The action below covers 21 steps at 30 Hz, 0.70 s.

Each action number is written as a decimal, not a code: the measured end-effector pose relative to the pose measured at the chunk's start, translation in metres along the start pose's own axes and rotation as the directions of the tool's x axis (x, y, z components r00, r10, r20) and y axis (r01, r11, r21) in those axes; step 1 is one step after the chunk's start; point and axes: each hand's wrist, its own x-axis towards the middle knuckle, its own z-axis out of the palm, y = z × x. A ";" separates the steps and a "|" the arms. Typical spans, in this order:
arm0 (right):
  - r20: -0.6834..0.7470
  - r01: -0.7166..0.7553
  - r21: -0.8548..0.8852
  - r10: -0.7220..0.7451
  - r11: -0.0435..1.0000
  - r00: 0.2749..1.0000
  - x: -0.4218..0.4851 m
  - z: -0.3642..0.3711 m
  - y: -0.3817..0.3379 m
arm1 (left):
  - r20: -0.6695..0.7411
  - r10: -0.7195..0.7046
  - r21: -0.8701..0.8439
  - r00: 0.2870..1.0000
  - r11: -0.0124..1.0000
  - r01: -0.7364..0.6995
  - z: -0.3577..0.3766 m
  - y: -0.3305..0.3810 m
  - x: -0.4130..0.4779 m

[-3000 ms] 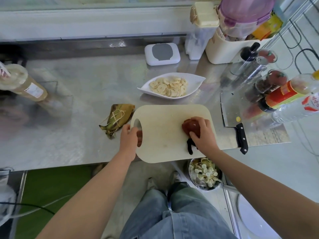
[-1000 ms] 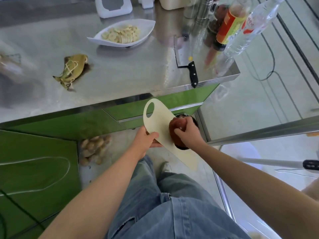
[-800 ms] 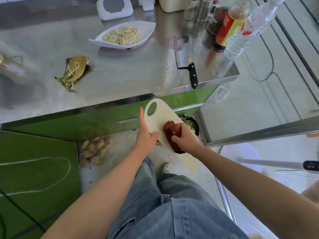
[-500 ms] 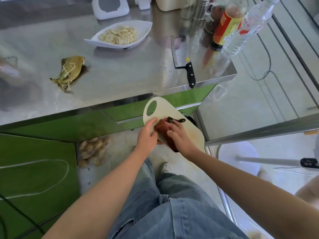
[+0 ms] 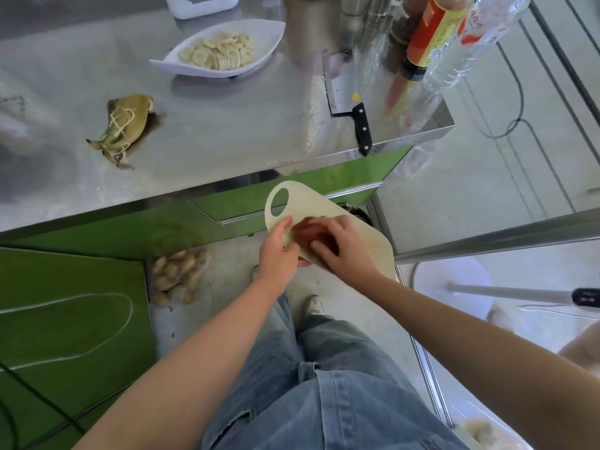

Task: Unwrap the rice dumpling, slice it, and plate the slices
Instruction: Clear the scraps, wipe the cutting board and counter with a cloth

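Pale kitchen floor (image 5: 227,280) and blue jeans (image 5: 324,384) fill the foreground as a person stands at a steel bench. Below the bench's front edge, both hands hold a cutting board (image 5: 311,203) tilted over what looks like a bin (image 5: 360,214), mostly hidden. The left hand (image 5: 279,251) grips the board's near edge beside the handle hole, thumb on top. The right hand (image 5: 341,248) lies over a red-brown thing (image 5: 305,233) on the board's face; in the motion blur it cannot be told whether its fingers clasp that thing or only press it. Neither hand is free.

Up on the bench (image 5: 227,141), the rice dumpling (image 5: 125,123) lies well apart from both hands, ahead and to the left, wrapped in its leaf and tied with pale string. Its long axis runs on a slant, pointed tail toward the near left, blunt end toward the far right. The left hand looks the nearer one, and a reach for the dumpling would go up over the edge and leftward.

A knife (image 5: 344,92) rests at the bench's right, its black handle reaching the front edge on the right hand's side. Farther back, a white dish (image 5: 269,37) holds pale round slices, with bottles (image 5: 431,37) at the far right. Unwrapping appears not yet begun.
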 end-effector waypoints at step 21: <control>-0.140 -0.635 -0.293 0.625 0.715 0.768 0.025 -0.036 0.072 | -0.133 -0.064 -0.153 0.989 0.987 0.043 -0.020 -0.001 -0.017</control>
